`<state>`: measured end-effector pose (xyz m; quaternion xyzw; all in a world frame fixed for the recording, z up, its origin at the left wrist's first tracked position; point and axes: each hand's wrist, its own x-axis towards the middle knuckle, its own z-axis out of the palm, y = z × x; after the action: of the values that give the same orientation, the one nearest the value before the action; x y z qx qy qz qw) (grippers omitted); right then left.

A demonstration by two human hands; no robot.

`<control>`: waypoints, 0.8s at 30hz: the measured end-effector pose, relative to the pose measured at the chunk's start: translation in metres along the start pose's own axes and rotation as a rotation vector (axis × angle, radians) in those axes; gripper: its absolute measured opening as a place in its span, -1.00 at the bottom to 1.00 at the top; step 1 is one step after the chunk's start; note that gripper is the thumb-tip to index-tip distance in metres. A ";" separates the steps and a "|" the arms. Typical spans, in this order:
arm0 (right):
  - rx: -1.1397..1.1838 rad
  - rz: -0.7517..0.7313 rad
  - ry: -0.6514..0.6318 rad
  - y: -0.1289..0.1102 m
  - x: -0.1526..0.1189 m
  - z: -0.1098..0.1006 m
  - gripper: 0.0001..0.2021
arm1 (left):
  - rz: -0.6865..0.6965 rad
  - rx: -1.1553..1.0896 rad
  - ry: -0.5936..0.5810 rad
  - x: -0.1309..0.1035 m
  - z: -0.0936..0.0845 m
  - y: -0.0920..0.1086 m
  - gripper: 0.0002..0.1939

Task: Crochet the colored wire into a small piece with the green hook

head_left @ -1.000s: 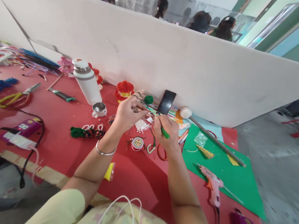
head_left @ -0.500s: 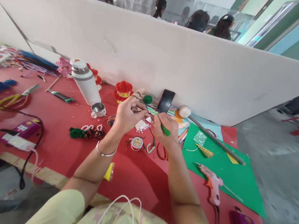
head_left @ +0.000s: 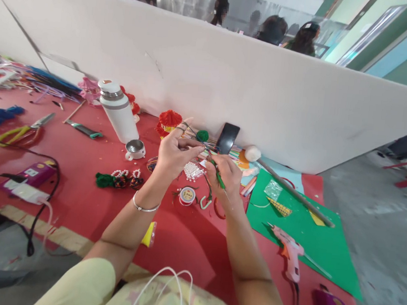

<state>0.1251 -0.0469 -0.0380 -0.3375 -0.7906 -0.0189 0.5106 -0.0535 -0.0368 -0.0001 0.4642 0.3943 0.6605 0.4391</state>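
Note:
Dark yarn (head_left: 188, 126) is looped over the raised fingers of my left hand (head_left: 176, 153), whose thumb and finger pinch a small piece of work too fine to make out. My right hand (head_left: 229, 176) grips a crochet hook with a green handle (head_left: 219, 179), its metal tip at the left fingertips. A green yarn ball (head_left: 202, 135) rests behind the hands. Beneath them are a heap of white beads (head_left: 192, 170), a small round spool (head_left: 187, 196) and a pale green bent clip-like piece (head_left: 205, 202). Dark green yarn hangs near my right hand.
A white flask (head_left: 119, 113) and its metal cup (head_left: 135, 149) stand left, beyond beaded yarn pieces (head_left: 118, 179). Scissors (head_left: 25, 130) lie far left. A phone (head_left: 228, 138) leans on the white partition (head_left: 211, 76). At right are a glue gun (head_left: 289, 252) and green sheet (head_left: 323, 250).
The crochet hook has swung more upright in my right hand, showing more of its handle and shaft. My left thumb and finger have shifted slightly right and stretched out.

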 end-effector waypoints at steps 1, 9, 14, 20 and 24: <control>-0.007 -0.002 0.003 -0.001 -0.001 0.001 -0.84 | 0.002 -0.020 0.007 -0.001 0.002 0.000 0.03; 0.081 -0.063 0.075 0.012 -0.010 0.006 -0.71 | -0.266 -0.256 -0.185 -0.003 0.002 0.010 0.07; 0.205 -0.136 -0.046 0.030 0.002 -0.011 -0.65 | -0.265 -0.236 -0.224 0.004 -0.011 0.012 0.01; 0.122 -0.127 -0.179 0.027 0.010 -0.027 -0.68 | -0.189 -0.136 -0.200 0.004 -0.012 0.013 -0.04; 0.071 -0.130 -0.205 0.022 0.010 -0.028 -0.68 | -0.157 -0.082 -0.172 0.004 -0.013 0.014 -0.06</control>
<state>0.1572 -0.0356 -0.0233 -0.2675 -0.8589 0.0107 0.4366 -0.0699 -0.0391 0.0105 0.4684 0.3628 0.5975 0.5403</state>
